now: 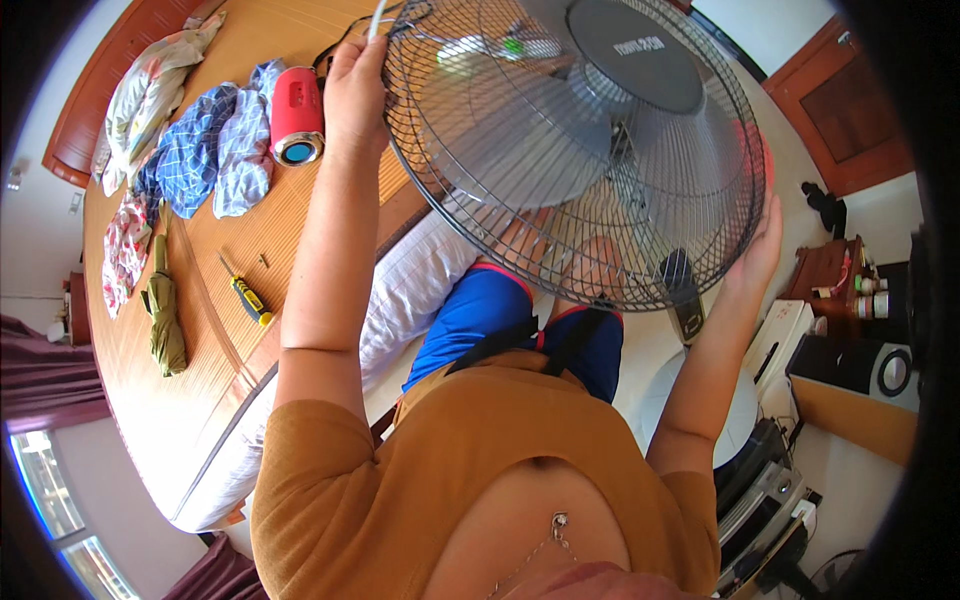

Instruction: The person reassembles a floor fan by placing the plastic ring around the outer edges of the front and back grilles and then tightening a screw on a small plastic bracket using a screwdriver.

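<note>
A large fan (650, 120) with a black wire guard and a dark round centre plate is held up in front of me, over my legs. Its grey translucent blades show through the wires. My left hand (356, 95) is closed at the guard's left rim, beside a thin white strip (377, 20) that rises past the fingers. At the lower right rim, my right hand (762, 245) grips the guard, its fingers partly hidden behind the edge. Below the guard, part of a dark upright piece (684, 300) is visible.
On the bed mat (215, 320) at left lie a red cylindrical speaker (297, 115), a yellow-black screwdriver (250, 302), a small metal piece (264, 260), a folded olive umbrella (165, 310) and rumpled clothes (200, 150). A wood-sided speaker box (850, 400) and electronics (765, 510) stand at right.
</note>
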Demonstrator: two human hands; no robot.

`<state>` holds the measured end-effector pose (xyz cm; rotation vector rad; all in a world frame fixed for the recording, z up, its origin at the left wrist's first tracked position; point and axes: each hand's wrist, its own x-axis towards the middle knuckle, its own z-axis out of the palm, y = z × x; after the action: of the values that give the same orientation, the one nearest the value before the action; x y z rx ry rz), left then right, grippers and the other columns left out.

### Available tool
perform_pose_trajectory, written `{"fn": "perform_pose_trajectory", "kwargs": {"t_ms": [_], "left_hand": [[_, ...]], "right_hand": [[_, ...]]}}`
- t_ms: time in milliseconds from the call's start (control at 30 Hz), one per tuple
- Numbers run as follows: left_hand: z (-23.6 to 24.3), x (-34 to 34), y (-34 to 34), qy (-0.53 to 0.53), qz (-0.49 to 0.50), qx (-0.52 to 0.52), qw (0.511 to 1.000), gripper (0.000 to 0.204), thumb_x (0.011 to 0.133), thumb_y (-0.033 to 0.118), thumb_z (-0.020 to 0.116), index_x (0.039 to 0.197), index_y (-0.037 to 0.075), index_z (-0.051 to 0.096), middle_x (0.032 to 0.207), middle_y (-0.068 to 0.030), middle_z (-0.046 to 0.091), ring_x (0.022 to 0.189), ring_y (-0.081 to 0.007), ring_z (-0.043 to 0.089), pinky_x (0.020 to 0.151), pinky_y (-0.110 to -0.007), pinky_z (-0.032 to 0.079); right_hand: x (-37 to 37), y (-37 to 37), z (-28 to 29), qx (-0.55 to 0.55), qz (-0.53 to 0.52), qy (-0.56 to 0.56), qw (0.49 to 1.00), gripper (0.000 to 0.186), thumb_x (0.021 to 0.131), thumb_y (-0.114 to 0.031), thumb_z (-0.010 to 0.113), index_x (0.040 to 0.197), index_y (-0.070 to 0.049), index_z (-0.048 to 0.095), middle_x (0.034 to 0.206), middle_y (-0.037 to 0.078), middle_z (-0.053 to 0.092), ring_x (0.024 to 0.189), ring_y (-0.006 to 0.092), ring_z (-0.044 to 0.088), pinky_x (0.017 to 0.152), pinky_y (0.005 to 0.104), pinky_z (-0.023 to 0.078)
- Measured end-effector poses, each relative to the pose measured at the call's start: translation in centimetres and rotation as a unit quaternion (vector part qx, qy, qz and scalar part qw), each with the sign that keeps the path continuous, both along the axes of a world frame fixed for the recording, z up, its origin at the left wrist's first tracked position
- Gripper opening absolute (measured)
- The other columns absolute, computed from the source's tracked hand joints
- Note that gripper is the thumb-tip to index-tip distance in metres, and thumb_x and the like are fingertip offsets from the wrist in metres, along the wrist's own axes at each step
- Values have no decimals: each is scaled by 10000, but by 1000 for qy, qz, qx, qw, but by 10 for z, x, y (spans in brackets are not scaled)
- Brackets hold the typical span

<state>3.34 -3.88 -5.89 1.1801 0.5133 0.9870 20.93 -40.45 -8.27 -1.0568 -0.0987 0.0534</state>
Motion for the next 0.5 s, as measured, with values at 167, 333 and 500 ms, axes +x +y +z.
{"fn": "perform_pose_trajectory", "kwargs": {"t_ms": [167,333,500], "left_hand": [[2,-2,-7,51,23,61,997,181,881,159,515,944,8,592,821,-30,598,702,-86,540,619,-203,422],[2,-7,-12,1,0,24,1000,205,908,149,468,984,-20,557,848,-57,597,728,-103,557,635,-217,459],[-5,-5,-9,18,47,27,998,268,910,195,421,1018,-11,554,848,-51,600,710,-128,565,613,-234,458]], "right_hand": [[-10,8,1,89,43,61,993,374,906,-272,452,1113,28,538,1073,107,592,935,201,578,841,322,456],[-14,10,5,56,9,41,998,392,919,-289,420,1140,19,524,1107,98,577,980,188,557,879,314,427],[-18,8,1,28,-8,14,999,423,928,-309,388,1177,16,498,1146,96,553,1033,182,529,909,313,403]]}}
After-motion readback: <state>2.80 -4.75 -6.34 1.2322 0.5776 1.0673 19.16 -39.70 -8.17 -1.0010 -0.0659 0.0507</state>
